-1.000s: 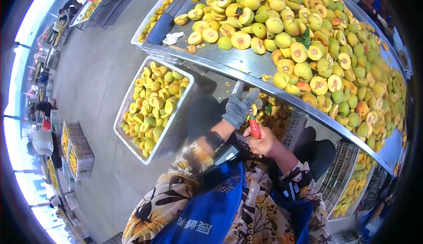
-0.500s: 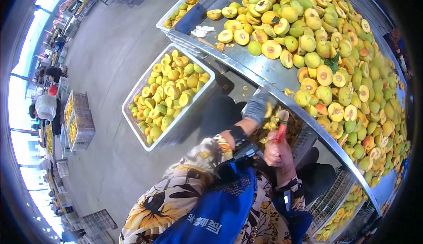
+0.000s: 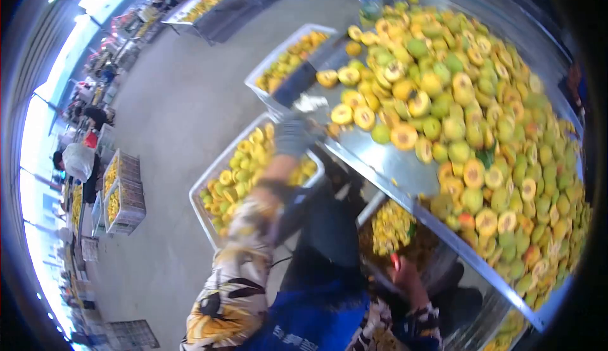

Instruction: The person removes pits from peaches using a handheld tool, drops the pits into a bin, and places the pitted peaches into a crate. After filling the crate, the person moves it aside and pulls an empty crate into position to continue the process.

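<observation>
My left hand [image 3: 292, 135], in a grey glove, is stretched out over the far end of a white crate [image 3: 204, 183] filled with yellow peach halves [image 3: 237, 172]. It is close to the corner of the steel table [image 3: 364, 145]. Motion blur smears its fingers, so I cannot tell what they hold. Lower down, my bare right hand [image 3: 407, 275] is closed around a tool with a red handle [image 3: 396, 261]; the tool's working end does not show clearly. Just beyond that hand, yellow scraps [image 3: 391, 227] lie in a container under the table edge.
A large heap of peaches [image 3: 468, 110], many halved, covers most of the table. A lidded jar [image 3: 369, 2] stands at its far end. Another filled crate [image 3: 288, 59] is beside the table. Stacked crates [image 3: 123, 192] stand on the floor [image 3: 171, 104] at left, with people working beyond.
My left hand has moved from beside the tool, up and left to the crate and table corner. My right hand has dropped lower with the red-handled tool. The view has shifted.
</observation>
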The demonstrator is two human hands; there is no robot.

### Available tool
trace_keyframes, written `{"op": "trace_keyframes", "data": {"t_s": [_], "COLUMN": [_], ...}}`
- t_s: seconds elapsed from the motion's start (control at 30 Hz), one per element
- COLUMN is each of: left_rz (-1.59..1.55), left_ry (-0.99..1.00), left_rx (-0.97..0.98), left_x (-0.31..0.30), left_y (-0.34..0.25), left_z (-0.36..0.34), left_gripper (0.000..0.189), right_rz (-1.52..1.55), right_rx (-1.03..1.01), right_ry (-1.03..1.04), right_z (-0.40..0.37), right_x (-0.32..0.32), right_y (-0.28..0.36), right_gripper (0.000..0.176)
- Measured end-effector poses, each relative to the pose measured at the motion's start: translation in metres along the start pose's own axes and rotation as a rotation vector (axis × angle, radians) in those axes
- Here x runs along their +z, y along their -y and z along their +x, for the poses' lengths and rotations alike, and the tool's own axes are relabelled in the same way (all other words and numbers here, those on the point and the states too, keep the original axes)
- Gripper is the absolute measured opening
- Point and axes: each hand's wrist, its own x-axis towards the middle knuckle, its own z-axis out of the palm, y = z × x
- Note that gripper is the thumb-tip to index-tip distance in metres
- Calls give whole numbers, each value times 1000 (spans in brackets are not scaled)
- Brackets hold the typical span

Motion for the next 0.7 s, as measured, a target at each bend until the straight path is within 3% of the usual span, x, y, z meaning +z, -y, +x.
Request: {"op": "trace_keyframes", "data": {"t_s": [0.03, 0.07, 0.1, 0.17, 0.27, 0.3, 0.4, 0.43, 0.5, 0.53, 0.6, 0.67, 0.7], "left_rz": [25, 126, 172, 74, -405, -386, -438, -433, -668, -805, -729, -835, -721], "left_ry": [39, 428, 433, 547, 753, 572, 378, 168, 161, 157, 292, 253, 296], "left_rx": [45, -30, 45, 3, -195, -52, -91, 54, 122, 177, 403, 498, 441], "left_x": [4, 2, 35, 51, 11, 8, -8, -1, -23, -26, 1, 34, 29], "left_y": [-28, -54, -55, -64, -69, -65, -71, -72, -104, -118, -139, -160, -173], "left_z": [25, 45, 60, 73, 70, 67, 46, 34, -4, -26, -63, -106, -121], "left_gripper": [42, 44, 50, 59, 59, 64, 68, 70, 74, 76, 78, 77, 75], "right_rz": [77, 152, 129, 98, 97, 106, 177, 210, 255, 433, 727, 969, 918], "right_rx": [51, 108, 111, 129, 154, 167, 156, 153, 11, -11, -72, -160, -182], "right_ry": [62, 131, 117, 82, 11, -28, -157, -201, -395, -393, -388, -379, -444], "right_z": [5, 1, 0, -3, -5, -5, 0, 4, 19, 28, 40, 45, 46], "right_x": [-13, -26, -27, -34, -40, -40, -59, -71, -82, -85, -95, -99, -94], "right_y": [21, 41, 45, 53, 61, 65, 99, 117, 132, 136, 151, 170, 164], "right_gripper": [33, 35, 34, 34, 32, 30, 30, 32, 33, 34, 34, 32, 32]}}
